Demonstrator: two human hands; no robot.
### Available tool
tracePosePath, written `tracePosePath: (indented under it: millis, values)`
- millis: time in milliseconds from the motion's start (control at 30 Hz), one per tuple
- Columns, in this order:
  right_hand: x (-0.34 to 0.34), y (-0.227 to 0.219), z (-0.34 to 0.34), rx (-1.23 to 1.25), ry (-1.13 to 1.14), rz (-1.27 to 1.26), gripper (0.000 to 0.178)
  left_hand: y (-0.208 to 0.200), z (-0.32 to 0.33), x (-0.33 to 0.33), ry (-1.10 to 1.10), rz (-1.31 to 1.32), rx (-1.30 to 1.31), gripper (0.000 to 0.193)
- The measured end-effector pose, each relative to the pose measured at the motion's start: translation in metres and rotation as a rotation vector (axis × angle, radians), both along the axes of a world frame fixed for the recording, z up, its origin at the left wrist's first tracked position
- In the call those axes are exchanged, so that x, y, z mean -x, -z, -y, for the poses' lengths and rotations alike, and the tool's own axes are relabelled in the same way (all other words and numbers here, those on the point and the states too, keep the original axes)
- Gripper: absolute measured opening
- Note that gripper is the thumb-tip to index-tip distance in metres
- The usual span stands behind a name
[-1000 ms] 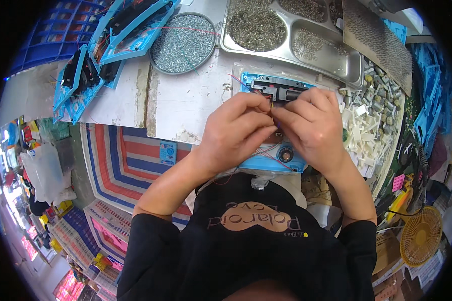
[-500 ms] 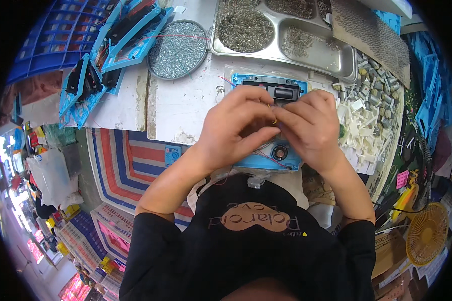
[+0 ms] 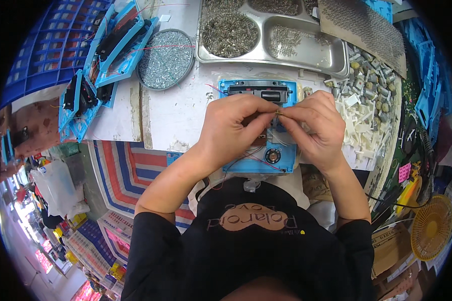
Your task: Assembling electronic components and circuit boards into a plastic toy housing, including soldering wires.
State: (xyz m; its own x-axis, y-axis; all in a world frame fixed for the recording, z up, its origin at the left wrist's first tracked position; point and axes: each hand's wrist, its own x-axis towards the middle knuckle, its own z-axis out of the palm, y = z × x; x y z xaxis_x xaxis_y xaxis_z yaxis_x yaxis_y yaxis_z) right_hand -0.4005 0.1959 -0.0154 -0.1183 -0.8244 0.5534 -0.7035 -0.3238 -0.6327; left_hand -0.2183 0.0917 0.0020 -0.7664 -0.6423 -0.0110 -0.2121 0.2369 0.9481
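A blue plastic housing [image 3: 253,165] lies before me at the table's near edge, with a black part [image 3: 271,95] across its far end, a round speaker-like part [image 3: 272,156] near the front and thin wires between. Above its middle, my left hand [image 3: 238,123] and my right hand [image 3: 314,128] meet fingertip to fingertip. Both pinch a tiny yellowish metal-looking piece [image 3: 277,113], too small to name. My palms and fingers hide the middle of the housing.
A round dish of small silvery screws [image 3: 165,60] stands left, beside stacked blue housings [image 3: 118,47]. A steel compartment tray [image 3: 286,62] of small metal parts is at the back. Right are white plastic pieces [image 3: 361,123], grey cylindrical parts [image 3: 369,80] and a brown sheet [image 3: 364,32].
My fingertips have drawn closer together over the housing, and my right hand's fingers have straightened somewhat. The whole view has shifted slightly, so the table's things appear further left.
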Motion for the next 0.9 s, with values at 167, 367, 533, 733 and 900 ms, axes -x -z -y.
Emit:
tracePosePath:
  millis: [167,367,533,733,900]
  values:
    - [0.024,-0.019,-0.045,-0.114,0.132,-0.033,0.019,0.009,-0.001,0.002,-0.023,-0.116,0.161,0.011]
    - [0.164,-0.019,-0.259,0.169,1.015,0.768,0.018,0.008,-0.004,0.002,-0.009,-0.110,0.362,0.011]
    - [0.236,-0.012,-0.339,0.301,0.837,1.151,0.032,0.014,-0.006,0.000,-0.045,-0.063,0.430,0.015]
    - [0.243,-0.029,-0.277,0.141,1.074,0.746,0.051,0.008,-0.010,0.008,-0.021,0.024,0.595,0.013]
    - [0.205,-0.046,-0.325,0.467,1.317,0.692,0.037,0.010,-0.009,0.013,-0.002,0.020,0.700,0.013]
